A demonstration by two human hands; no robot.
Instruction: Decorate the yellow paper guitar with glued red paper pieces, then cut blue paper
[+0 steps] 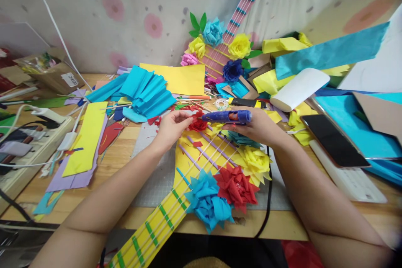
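Note:
In my right hand (256, 124) is a blue hot glue gun (224, 117), its nozzle pointing left at a red paper flower (198, 122). My left hand (173, 127) pinches that flower at its left side, fingertips together. Beneath both hands lies a yellow paper guitar (185, 157) with white strings, purple strips and green frets. Blue (209, 199), red (238, 184) and yellow (255, 161) paper flowers sit along its right side. A teal flower (243, 139) is partly hidden under my right hand. Small red scraps lie on the guitar's body.
A pink paper guitar (216, 56) with flowers leans at the back wall. Blue crepe paper (146, 92) and yellow sheets (83, 138) lie left, near a power strip (40, 150). On the right are a phone (336, 140) and a white case (300, 90). The glue gun's black cord (268, 197) hangs over the front edge.

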